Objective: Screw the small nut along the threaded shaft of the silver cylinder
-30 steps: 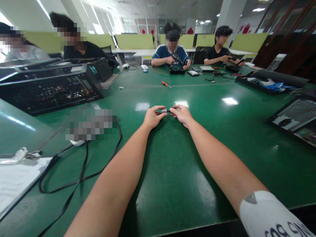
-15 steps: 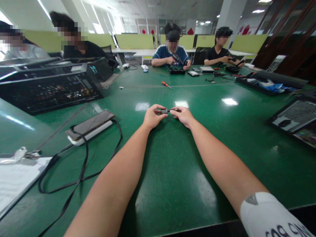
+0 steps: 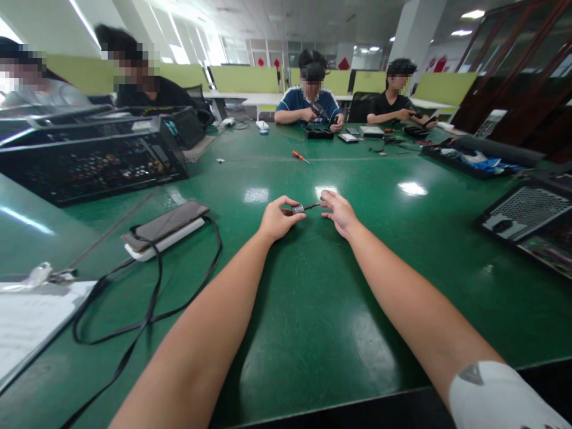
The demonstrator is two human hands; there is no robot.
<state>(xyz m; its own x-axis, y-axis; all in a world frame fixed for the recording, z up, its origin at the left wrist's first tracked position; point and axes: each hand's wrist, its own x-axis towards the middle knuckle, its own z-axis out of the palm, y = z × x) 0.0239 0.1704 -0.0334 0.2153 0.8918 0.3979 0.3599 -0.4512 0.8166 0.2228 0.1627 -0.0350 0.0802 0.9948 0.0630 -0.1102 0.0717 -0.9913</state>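
Observation:
Between thumb and fingers, my left hand (image 3: 277, 219) pinches a small grey metal cylinder (image 3: 298, 210). A thin dark shaft (image 3: 311, 206) sticks out of it to the right, towards my other hand; the pair resembles a small motor with a threaded shaft, but the exact kind is too small to tell. My right hand (image 3: 338, 213) has its fingers spread around the shaft's tip. Whether a fingertip touches the tip, I cannot tell. Both hands are just above the green table (image 3: 313, 286).
Left of my arm lie a phone-like slab (image 3: 167, 223) on a white block, a black strap (image 3: 156, 280) and a clipboard (image 3: 40, 322). An orange screwdriver (image 3: 298, 155) lies ahead. Computer cases stand left (image 3: 89, 158) and right (image 3: 527, 208). Several people sit around the table.
My right hand has opened its fingers and moved slightly right, off the shaft, which now shows more. My left hand keeps its pinch on the cylinder, slightly lower in view.

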